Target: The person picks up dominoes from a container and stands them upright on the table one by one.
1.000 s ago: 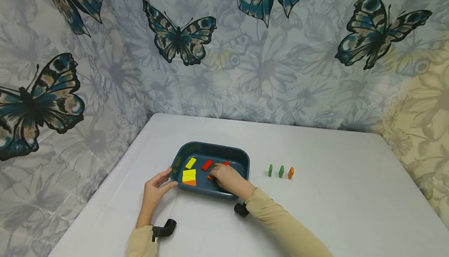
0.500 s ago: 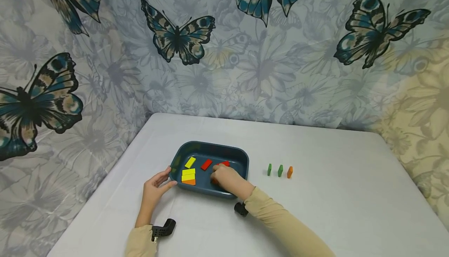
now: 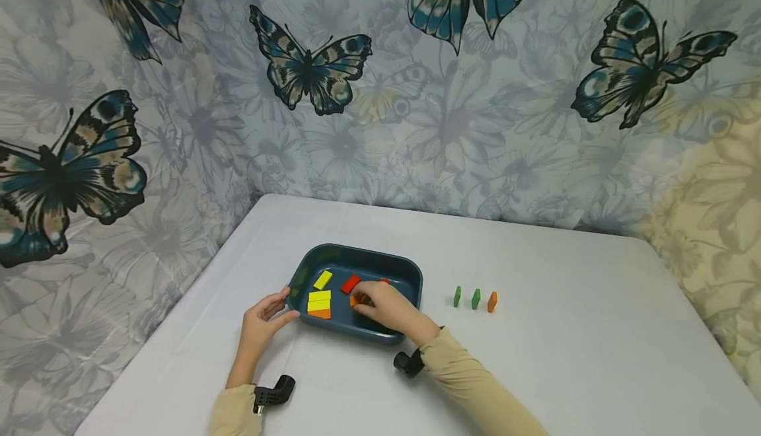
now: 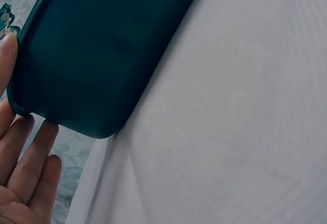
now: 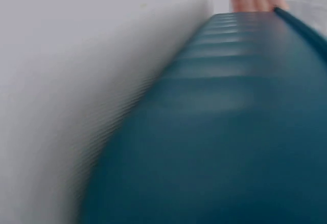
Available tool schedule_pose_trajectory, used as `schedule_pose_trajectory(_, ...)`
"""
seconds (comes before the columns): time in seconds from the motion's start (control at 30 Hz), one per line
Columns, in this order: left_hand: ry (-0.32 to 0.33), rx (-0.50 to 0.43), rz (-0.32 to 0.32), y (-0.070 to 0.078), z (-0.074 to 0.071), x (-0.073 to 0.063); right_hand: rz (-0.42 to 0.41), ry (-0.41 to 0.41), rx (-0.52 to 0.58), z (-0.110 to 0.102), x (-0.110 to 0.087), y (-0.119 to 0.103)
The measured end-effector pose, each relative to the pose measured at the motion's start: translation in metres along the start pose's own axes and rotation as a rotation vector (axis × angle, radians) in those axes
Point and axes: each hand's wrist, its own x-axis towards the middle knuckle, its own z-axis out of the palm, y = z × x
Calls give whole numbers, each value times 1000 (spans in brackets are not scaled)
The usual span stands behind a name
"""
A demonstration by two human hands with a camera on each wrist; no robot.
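Note:
A dark teal tray (image 3: 339, 333) stands on the table in the head view. My left hand (image 3: 263, 320) touches its left end, thumb and fingers extended against the corner. The left wrist view shows the fingertips (image 4: 50, 127) on its outer wall. Inside the tray my right hand (image 3: 386, 304) pinches an orange domino block (image 3: 354, 300) between thumb and fingers, partly hidden. Left of it lie a single yellow block (image 3: 323, 280), two adjoining yellow blocks (image 3: 319, 300) and an orange block (image 3: 320, 314). A red block (image 3: 350, 283) lies behind the fingers; another red piece (image 3: 384, 281) is mostly covered.
Right of the tray, two green blocks (image 3: 475, 299) and an orange block (image 3: 492, 302) stand upright in a row on the white tablecloth (image 3: 565, 343). Butterfly-patterned cloth (image 3: 452, 139) hangs behind the table. A black wrist camera (image 3: 409, 363) sits near the tray's front wall.
My right hand's fingers have shifted slightly within the tray, and the orange block, hidden half a second ago, shows between them. The left hand stays at the tray's end. The head view has tilted slightly.

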Motion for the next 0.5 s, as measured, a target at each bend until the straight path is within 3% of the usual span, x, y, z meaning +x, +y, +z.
schedule_pose_trajectory(0.2,-7,-9,4,0,2,1,27,91,217,-14,-10,1)
schedule_pose_trajectory(0.3,-2,-8,-6,5,3,-1,47,134,309,-33,-22,-12)
schedule_pose_trajectory(0.43,3,3,-25,8,3,-2,56,209,376,-59,-42,-27)
schedule_pose_trajectory(0.5,6,2,-24,5,1,-3,60,260,379,-64,-52,-22)
